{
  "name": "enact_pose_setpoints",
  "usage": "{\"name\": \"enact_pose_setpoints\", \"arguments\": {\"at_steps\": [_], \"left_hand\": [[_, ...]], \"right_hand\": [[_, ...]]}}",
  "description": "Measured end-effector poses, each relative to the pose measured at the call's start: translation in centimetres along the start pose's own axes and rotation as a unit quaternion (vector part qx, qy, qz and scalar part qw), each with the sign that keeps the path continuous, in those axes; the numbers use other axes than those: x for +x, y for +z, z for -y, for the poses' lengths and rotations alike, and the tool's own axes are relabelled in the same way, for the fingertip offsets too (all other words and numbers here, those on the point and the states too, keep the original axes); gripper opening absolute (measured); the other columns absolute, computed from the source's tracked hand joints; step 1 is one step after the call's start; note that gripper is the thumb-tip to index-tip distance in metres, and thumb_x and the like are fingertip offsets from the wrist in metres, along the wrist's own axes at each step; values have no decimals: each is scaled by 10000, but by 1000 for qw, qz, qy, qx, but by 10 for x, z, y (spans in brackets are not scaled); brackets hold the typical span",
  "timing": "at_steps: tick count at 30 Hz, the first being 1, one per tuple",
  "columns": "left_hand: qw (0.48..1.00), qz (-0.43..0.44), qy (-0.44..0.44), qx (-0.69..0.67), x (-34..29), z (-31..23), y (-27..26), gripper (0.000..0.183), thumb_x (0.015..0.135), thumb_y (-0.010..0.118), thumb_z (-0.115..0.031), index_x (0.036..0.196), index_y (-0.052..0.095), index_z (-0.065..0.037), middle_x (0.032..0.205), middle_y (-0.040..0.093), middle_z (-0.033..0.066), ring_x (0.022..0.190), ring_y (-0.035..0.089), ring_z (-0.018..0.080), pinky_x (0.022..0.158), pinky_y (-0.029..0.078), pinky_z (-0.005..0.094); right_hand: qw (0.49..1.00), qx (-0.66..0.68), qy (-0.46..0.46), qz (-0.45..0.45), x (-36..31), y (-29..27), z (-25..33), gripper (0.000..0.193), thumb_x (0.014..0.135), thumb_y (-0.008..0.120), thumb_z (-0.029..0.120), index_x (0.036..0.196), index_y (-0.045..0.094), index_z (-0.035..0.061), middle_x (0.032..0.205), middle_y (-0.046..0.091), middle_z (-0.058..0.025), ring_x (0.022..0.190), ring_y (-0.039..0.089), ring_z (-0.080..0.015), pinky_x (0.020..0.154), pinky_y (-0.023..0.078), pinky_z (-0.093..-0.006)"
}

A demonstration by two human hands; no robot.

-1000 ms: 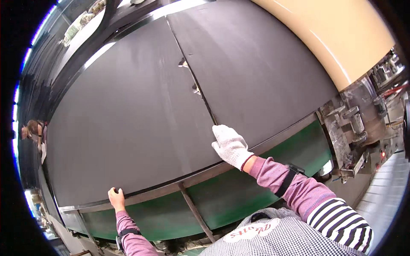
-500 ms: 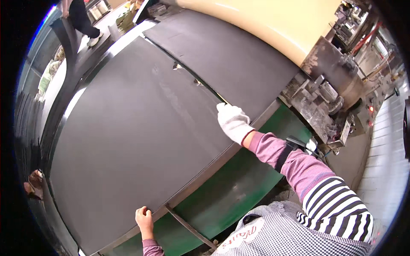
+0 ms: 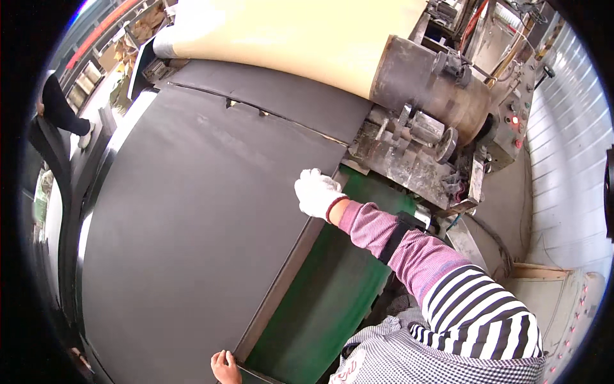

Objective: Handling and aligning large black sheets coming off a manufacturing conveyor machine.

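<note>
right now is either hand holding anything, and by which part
Cannot be told: the gloved right hand and bare left hand are near the dark sheet edge, grips unclear.

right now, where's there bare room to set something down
The widest bare patch is the dark sheet, between the pale rail, right hand and left hand. The green strip to its right looks bare too. Crowded: machinery around the drum.

The right arm [image 3: 419, 255] is extended, right hand [image 3: 318, 194] curled, left hand [image 3: 226, 367] nearer the body
</note>
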State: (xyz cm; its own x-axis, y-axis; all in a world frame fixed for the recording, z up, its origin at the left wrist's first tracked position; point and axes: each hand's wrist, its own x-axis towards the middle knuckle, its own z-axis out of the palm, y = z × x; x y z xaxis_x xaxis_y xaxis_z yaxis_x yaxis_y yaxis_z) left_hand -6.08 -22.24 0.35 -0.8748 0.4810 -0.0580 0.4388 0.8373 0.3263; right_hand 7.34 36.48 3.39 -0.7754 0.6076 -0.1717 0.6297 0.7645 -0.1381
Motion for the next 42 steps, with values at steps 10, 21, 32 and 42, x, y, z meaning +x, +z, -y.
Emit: {"name": "enact_pose_setpoints", "arguments": {"at_steps": [10,21,32,42], "left_hand": [[993,53,105,12,49,-163,36,355,873,742,-329,1072,736,-34,1088,662,142,1028,611,340,891,508,446],[967,51,124,219,31,-59,33,405,1004,526,-244,1341,591,-28,1299,629,204,1279,561,345,1104,407,506],[981,0,74,182,15,11,50,568,1047,392,-483,894,783,-100,817,731,149,807,705,349,1067,390,599],[983,162,73,-47,56,-161,39,791,999,287,-701,1281,690,-81,1293,668,181,1243,594,396,1130,380,516]], "right_hand": [[991,30,123,39,63,-33,-122,319,899,569,162,1187,678,75,1249,625,-181,1182,623,-360,993,523,-466],[872,354,-272,-200,-145,-32,19,286,924,686,141,1210,689,128,1048,741,-73,903,729,-243,795,597,-326],[834,-116,65,536,-470,80,-113,343,900,572,234,1174,763,156,1174,748,-104,1070,721,-325,810,578,-549],[879,64,243,406,-572,167,-116,428,931,568,375,1233,719,113,1257,701,-158,1165,672,-369,979,517,-499]]}}
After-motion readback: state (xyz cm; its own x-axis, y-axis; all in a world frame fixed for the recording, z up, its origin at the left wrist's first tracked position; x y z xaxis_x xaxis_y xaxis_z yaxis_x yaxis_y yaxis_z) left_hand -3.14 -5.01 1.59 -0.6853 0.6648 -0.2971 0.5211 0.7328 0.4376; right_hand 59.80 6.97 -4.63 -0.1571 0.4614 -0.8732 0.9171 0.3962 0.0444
